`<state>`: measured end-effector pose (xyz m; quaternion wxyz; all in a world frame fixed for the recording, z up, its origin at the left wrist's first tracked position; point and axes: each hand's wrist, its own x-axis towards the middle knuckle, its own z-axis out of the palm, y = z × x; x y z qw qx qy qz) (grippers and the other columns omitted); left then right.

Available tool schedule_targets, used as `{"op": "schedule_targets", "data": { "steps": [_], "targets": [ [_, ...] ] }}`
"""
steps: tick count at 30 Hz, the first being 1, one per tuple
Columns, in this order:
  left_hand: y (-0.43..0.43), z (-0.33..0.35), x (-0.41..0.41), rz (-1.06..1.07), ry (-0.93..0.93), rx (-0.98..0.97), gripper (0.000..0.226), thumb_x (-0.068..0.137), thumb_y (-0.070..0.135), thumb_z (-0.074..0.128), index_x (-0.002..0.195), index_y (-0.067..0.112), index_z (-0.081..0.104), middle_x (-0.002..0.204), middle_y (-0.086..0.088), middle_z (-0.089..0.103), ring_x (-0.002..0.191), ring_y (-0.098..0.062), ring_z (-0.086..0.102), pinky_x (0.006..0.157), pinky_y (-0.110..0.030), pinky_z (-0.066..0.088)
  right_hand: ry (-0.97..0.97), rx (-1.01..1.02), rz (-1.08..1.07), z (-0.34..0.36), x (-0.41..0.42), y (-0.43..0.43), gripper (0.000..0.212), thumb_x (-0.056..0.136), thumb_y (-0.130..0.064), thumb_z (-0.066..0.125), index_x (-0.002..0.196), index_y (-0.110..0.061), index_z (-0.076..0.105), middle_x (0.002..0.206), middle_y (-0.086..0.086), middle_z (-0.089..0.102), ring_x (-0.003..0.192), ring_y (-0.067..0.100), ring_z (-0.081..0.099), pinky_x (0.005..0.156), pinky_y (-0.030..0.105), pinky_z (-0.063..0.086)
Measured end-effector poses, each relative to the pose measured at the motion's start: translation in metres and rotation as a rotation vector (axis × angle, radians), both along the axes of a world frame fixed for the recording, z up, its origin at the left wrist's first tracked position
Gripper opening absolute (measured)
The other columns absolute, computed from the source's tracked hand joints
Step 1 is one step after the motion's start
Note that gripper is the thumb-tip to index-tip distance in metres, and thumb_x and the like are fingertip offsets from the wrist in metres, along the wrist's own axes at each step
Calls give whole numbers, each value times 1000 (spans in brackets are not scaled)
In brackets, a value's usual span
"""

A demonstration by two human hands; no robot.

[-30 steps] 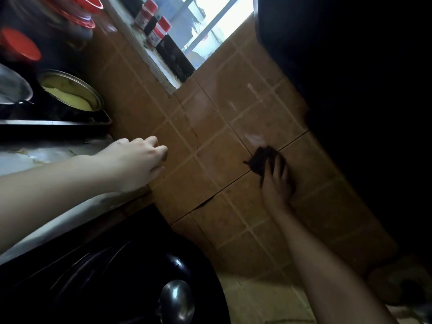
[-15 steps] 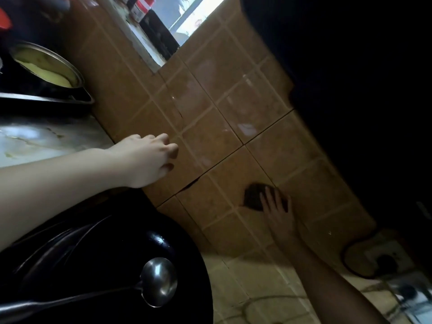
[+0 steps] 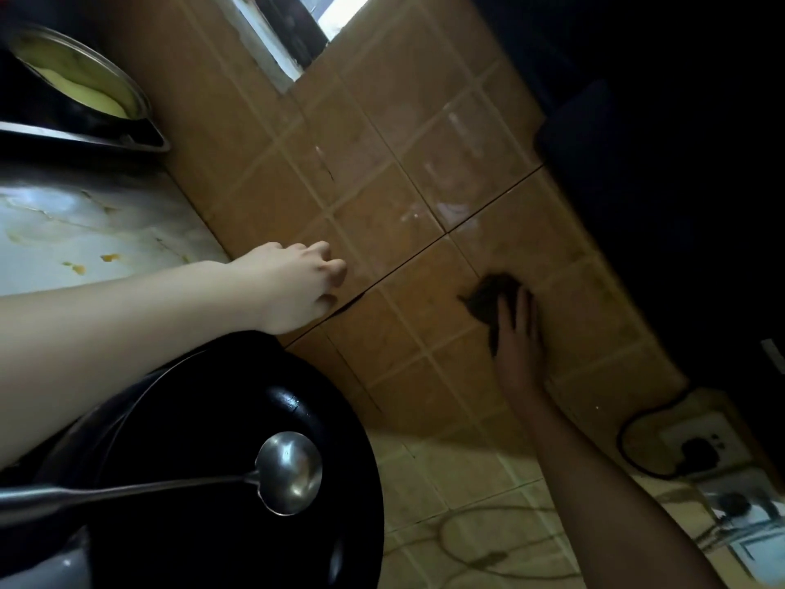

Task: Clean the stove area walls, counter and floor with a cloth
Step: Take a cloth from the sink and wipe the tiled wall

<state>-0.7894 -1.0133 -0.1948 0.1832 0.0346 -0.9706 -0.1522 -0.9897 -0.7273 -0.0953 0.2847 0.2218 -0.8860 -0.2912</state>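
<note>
**Wall-wiping step, head view.** The fingers of the right hand (image 3: 518,346) are straight and spread. They press a small dark cloth (image 3: 484,297) flat against the brown tiled wall (image 3: 382,172), right of centre in the frame. The cloth is not pinched or bunched; part of it shows above and to the left of the fingertips. The forearm runs down to the lower right corner.

The left hand (image 3: 293,284), at centre left, has loosely curled fingers and holds nothing. Its knuckles lie close to the wall at the edge of the counter (image 3: 85,223), but contact with either cannot be confirmed.

The counter surface carries several yellow specks. A black wok (image 3: 204,482) with a steel ladle (image 3: 289,471) lying across it fills the lower left. A steel pot (image 3: 80,78) of yellow contents sits at upper left, and a wall socket (image 3: 696,444) with a plug in it sits at lower right.

*Step in hand:* the wall is judged to be under way, with the cloth on a tile below the dark horizontal joint. The spotted counter and the floor appear still to be done.

*Next move:* this probably calls for steady flat pressure while the cloth slides across neighbouring tiles. It should stay away from the socket and the wok rim.
</note>
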Motion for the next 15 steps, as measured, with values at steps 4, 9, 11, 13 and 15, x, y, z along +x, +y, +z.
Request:
{"op": "schedule_targets", "data": {
  "steps": [4, 9, 11, 13, 15],
  "targets": [
    [-4, -9, 1, -5, -10, 25, 36, 98, 42, 35, 127, 23, 41, 119, -3, 41, 108, -28, 56, 83, -37, 46, -153, 299, 22, -44, 0, 6, 72, 94, -7, 46, 151, -19, 5, 159, 8, -8, 146, 29, -4, 106, 38, 35],
    [-11, -27, 7, 2, -20, 1, 34, 96, 47, 36, 121, 26, 43, 116, -2, 43, 106, -25, 57, 82, -37, 48, -378, 579, 89, -85, -7, 29, 73, 90, 3, 41, 151, -18, 9, 159, 4, -11, 146, 26, -6, 114, 40, 16],
    [-20, -28, 10, 23, -47, 7, 34, 96, 48, 36, 121, 26, 43, 116, -3, 43, 107, -26, 57, 82, -37, 49, -400, 683, 97, -89, -11, 36, 70, 91, 1, 40, 151, -18, 8, 159, 3, -12, 146, 25, -8, 116, 40, 12],
    [-26, -28, 11, 43, -54, 22, 33, 96, 47, 37, 120, 25, 44, 115, -4, 43, 106, -28, 57, 80, -37, 48, -374, 738, 113, -88, -13, 35, 65, 94, -7, 41, 151, -18, 10, 159, 3, -9, 146, 24, -4, 116, 40, 11],
    [-26, -26, 9, 43, -46, 22, 33, 96, 46, 38, 120, 24, 44, 114, -5, 43, 105, -29, 57, 80, -38, 48, -223, 692, 160, -80, -13, 25, 62, 93, -21, 51, 148, -19, 23, 159, 4, 8, 146, 23, 13, 114, 38, 21]
  ]
}}
